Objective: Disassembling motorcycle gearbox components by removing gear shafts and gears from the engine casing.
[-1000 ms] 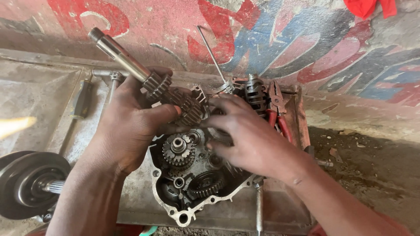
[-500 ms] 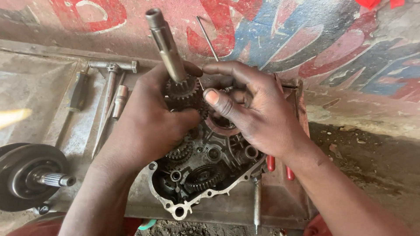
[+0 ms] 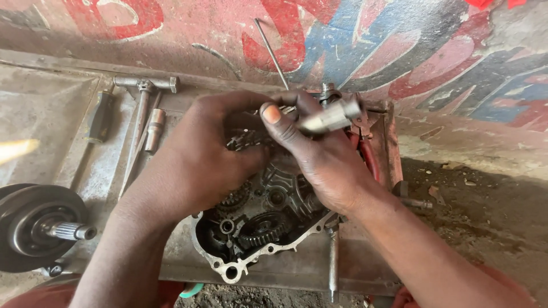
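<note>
In the head view, both hands meet over an open engine case half [image 3: 260, 228] that lies on a dented metal tray [image 3: 51, 114] set on the ground against a wall painted red and blue. The left hand [image 3: 197, 157] is cupped over a cluster of small gears [image 3: 246, 141] at the upper part of the case, its fingers curled down and pressed together around them, so the grip itself is mostly hidden under the knuckles. The right hand [image 3: 319, 154] comes in from the right and closes on a steel gear shaft [image 3: 331, 117], whose grey splined end sticks out up and to the right past the fingers; the thumb [image 3: 279, 125] lies across the shaft, and the other fingers wrap under it. The shaft is held above the case's upper edge, close beside the gears under the left hand. Inside the case more toothed gears [image 3: 260, 225] sit in their seats, dark with oil. To the left on the tray lie a T-handle wrench [image 3: 142, 85], a small socket [image 3: 154, 130] and a dark-handled screwdriver [image 3: 100, 117]. At the far left a black clutch drum [image 3: 34, 225] with a splined stub rests on its side. Red-handled pliers [image 3: 368, 157] show just behind the right hand.
</note>
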